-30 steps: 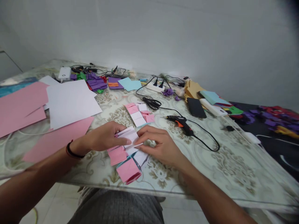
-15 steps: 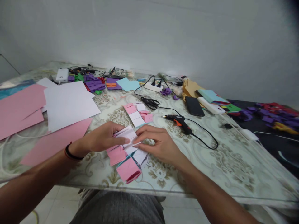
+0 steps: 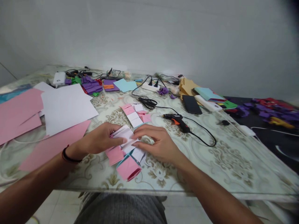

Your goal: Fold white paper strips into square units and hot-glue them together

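– Where's the folded white paper [image 3: 125, 132] vs grip?
– L hand [image 3: 100, 140] clamped on its 9 o'clock side; R hand [image 3: 157, 142] at approx 3, can't tell if pinching.
– Pink paper box [image 3: 127, 168]?
– Abt 6 o'clock.

My folded piece [image 3: 128, 166] is smooth matt paper; the glue gun [image 3: 181, 123], plastic with metal tip [image 3: 161, 116]; my garment [image 3: 119, 209], matt cloth.

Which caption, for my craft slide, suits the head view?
Left hand gripping folded white paper, right hand at its edge, glue gun nearby.
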`<state>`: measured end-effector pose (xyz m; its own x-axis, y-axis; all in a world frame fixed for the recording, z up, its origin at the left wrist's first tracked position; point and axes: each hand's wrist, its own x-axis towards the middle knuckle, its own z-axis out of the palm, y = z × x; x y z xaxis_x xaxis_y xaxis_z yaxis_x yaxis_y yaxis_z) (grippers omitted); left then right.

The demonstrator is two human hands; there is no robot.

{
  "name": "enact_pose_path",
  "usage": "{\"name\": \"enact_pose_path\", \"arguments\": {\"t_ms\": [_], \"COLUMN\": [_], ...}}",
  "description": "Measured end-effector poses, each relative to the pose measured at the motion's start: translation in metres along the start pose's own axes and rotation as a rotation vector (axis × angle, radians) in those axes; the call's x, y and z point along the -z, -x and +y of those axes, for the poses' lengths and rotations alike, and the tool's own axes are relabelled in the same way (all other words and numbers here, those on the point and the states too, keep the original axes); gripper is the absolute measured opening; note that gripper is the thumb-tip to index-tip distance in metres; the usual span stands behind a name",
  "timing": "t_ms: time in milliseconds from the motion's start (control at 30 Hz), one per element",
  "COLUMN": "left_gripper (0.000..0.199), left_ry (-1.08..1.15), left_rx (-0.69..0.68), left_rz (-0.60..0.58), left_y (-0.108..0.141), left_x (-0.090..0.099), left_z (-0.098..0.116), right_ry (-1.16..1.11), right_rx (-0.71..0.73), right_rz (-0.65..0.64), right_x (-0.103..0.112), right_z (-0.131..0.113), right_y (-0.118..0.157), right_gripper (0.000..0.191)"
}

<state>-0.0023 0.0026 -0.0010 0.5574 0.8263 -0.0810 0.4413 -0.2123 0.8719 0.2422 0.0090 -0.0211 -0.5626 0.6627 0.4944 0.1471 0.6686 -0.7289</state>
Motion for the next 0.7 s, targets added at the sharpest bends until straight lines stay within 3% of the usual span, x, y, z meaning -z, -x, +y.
{"name": "enact_pose_path", "arguments": {"t_ms": [167, 333, 700], "left_gripper": [0.033, 0.036, 0.037], "left_ry": [0.09, 0.085, -0.005], "left_rx": [0.006, 0.013, 0.052], "left_rz": [-0.032, -0.009, -0.022], "left_y": [0.002, 0.004, 0.001], "left_x": [0.002, 0.002, -0.004], "left_z": [0.001, 0.004, 0.001], "right_ry": [-0.076, -0.093, -0.018], "right_rx": [-0.098, -0.093, -0.176], "right_rz": [0.032, 0.048, -0.013], "right_x": [0.01, 0.017, 0.012], "right_z": [0.002, 0.0, -0.002], "right_y": [0.002, 0.002, -0.002], "right_gripper": [0.013, 0.013, 0.015]}}
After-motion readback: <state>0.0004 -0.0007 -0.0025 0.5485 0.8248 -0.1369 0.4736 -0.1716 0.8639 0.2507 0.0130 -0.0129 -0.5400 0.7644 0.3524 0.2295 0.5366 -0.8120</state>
